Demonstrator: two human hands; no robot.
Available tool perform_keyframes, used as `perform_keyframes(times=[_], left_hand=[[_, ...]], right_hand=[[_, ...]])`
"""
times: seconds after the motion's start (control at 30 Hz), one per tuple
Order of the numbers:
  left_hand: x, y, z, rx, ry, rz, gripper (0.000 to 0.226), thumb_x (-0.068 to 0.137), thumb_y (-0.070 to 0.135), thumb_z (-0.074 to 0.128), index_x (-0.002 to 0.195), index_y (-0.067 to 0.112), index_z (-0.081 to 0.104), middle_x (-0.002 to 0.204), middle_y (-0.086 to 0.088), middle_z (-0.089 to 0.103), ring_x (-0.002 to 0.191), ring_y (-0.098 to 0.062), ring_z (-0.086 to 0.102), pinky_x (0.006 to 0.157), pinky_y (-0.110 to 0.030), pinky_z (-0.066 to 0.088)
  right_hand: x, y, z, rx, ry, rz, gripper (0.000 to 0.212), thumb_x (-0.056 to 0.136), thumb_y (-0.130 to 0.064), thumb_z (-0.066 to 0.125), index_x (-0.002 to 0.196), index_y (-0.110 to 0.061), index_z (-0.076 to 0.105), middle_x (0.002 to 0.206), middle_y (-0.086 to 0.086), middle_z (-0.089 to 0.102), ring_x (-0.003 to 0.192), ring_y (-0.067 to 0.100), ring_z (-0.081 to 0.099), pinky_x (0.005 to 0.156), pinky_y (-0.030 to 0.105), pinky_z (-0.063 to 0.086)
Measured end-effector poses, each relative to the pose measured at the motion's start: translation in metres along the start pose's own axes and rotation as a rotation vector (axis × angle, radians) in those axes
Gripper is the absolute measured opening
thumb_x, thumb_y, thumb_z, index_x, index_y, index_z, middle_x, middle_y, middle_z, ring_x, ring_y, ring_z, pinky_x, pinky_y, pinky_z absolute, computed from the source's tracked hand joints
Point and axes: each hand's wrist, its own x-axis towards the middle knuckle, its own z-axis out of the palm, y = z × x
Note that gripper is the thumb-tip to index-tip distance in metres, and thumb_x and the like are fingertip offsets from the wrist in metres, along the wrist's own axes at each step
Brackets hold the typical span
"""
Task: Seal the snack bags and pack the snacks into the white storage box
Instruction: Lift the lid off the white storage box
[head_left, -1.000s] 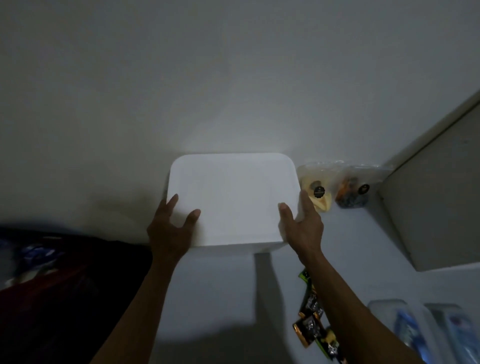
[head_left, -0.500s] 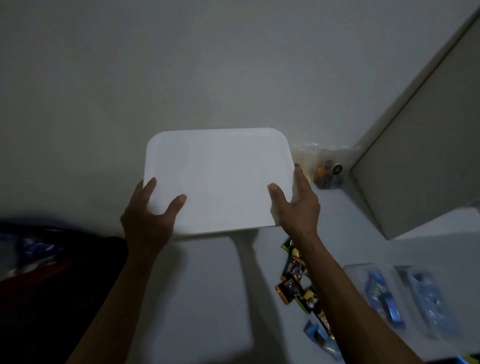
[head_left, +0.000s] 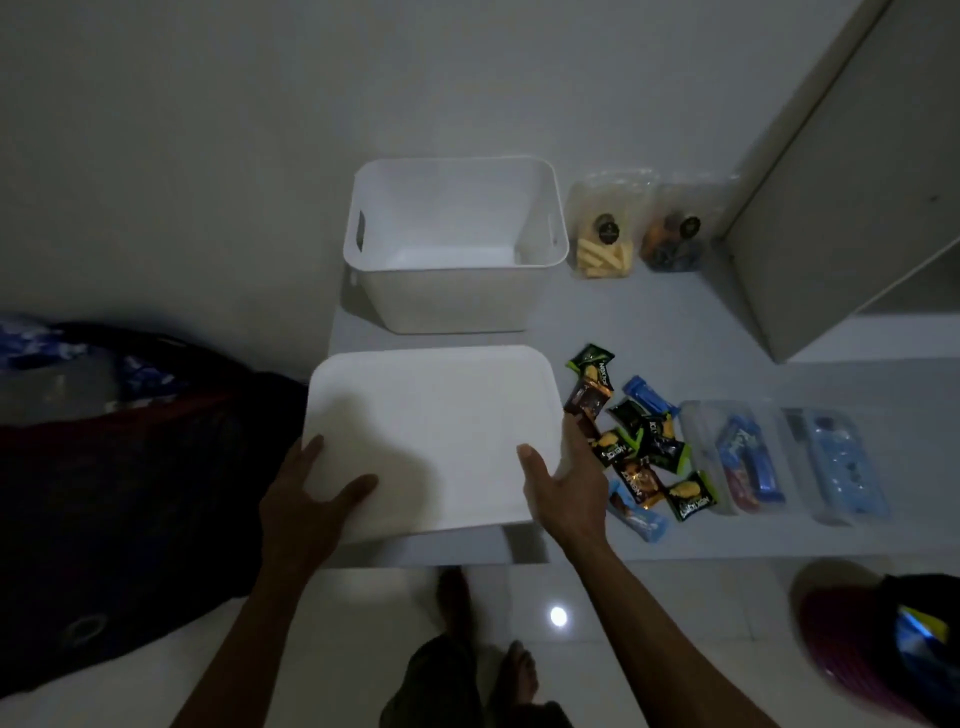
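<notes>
We look down in dim light at a pale surface (head_left: 675, 332) against a wall. Both our hands hold a flat white lid (head_left: 431, 436) near the surface's front edge. Our left hand (head_left: 306, 499) grips its near left edge, thumb on top, fingers spread along the rim. Our right hand (head_left: 566, 488) grips its near right edge, thumb on top, with the other fingers hidden beneath the lid. Whether the lid rests on the surface or is held just above it, we cannot tell.

At twelve o'clock from the lid stands the white storage box (head_left: 452, 244), open and with nothing visible inside. At two o'clock, two clear snack bags (head_left: 605, 228) stand just beside the box; their tops are too dim to tell if sealed. At three o'clock lie small wrapped snacks (head_left: 639, 441), the nearest partly hidden behind our right hand, then two clear containers (head_left: 737, 462) with blue contents. A dark bundle (head_left: 119, 457) at nine o'clock is unreadable.
</notes>
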Motion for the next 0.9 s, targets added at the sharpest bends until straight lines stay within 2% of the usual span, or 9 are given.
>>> perform_keyframes(times=[0.17,0.23,0.3,0.33,0.47,0.63,0.8,0.9], left_hand=[[0.019,-0.032,0.016,0.029,-0.121,-0.046,0.088,0.071,0.034,0.085,0.145,0.013,0.044,0.155,-0.008,0.036,0.137,-0.028,0.039,0.111,-0.041,0.035],[0.034,-0.042,0.022,0.031,-0.166,-0.059,0.09,0.072,0.035,0.084,0.147,0.013,0.04,0.155,-0.008,0.034,0.138,-0.029,0.037,0.112,-0.044,0.035],[0.051,-0.052,0.028,0.017,-0.196,-0.067,0.094,0.072,0.037,0.084,0.149,0.014,0.037,0.156,-0.008,0.033,0.139,-0.03,0.036,0.112,-0.048,0.035],[0.059,-0.056,0.031,0.016,-0.203,-0.072,0.095,0.071,0.038,0.084,0.149,0.014,0.036,0.156,-0.008,0.032,0.139,-0.03,0.035,0.112,-0.049,0.035],[0.077,-0.072,0.04,0.042,-0.174,-0.061,0.096,0.072,0.035,0.084,0.15,0.012,0.034,0.155,-0.01,0.033,0.139,-0.03,0.035,0.112,-0.044,0.033],[0.085,-0.082,0.05,0.067,-0.143,-0.021,0.101,0.071,0.037,0.084,0.152,0.014,0.029,0.159,-0.008,0.026,0.141,-0.028,0.032,0.113,-0.039,0.029],[0.086,-0.089,0.056,0.102,-0.13,0.008,0.107,0.069,0.04,0.086,0.153,0.013,0.026,0.16,-0.011,0.019,0.143,-0.033,0.028,0.116,-0.045,0.026],[0.086,-0.091,0.058,0.145,-0.122,0.018,0.108,0.068,0.042,0.085,0.154,0.013,0.025,0.161,-0.013,0.017,0.144,-0.034,0.025,0.118,-0.046,0.024]], right_hand=[[0.002,0.032,0.029,-0.04,-0.047,0.077,0.086,0.084,-0.06,0.063,0.152,-0.019,0.031,0.152,0.0,0.044,0.138,0.016,0.042,0.114,0.044,0.038],[0.007,0.034,0.039,-0.055,-0.056,0.099,0.085,0.087,-0.05,0.067,0.153,-0.014,0.029,0.156,0.003,0.037,0.143,0.018,0.036,0.117,0.033,0.028],[0.015,0.041,0.05,-0.087,-0.047,0.108,0.084,0.088,-0.044,0.069,0.152,-0.008,0.029,0.156,0.005,0.036,0.143,0.019,0.035,0.113,0.026,0.025],[0.02,0.045,0.057,-0.108,-0.04,0.105,0.085,0.087,-0.045,0.069,0.152,-0.008,0.029,0.155,0.006,0.037,0.142,0.02,0.035,0.112,0.027,0.026],[0.03,0.058,0.08,-0.242,-0.029,0.072,0.086,0.087,-0.052,0.066,0.153,-0.012,0.028,0.156,0.009,0.034,0.147,0.024,0.027,0.12,0.047,0.02],[0.036,0.064,0.096,-0.345,0.015,0.013,0.081,0.09,-0.052,0.061,0.153,-0.013,0.028,0.158,0.009,0.031,0.15,0.02,0.015,0.119,0.049,0.011],[0.032,0.068,0.1,-0.422,0.016,-0.013,0.078,0.093,-0.054,0.056,0.153,-0.013,0.027,0.16,0.009,0.027,0.151,0.021,0.011,0.119,0.05,0.009],[0.031,0.069,0.101,-0.477,0.016,-0.041,0.074,0.093,-0.054,0.053,0.151,-0.014,0.028,0.159,0.009,0.028,0.151,0.023,0.012,0.119,0.053,0.012]])
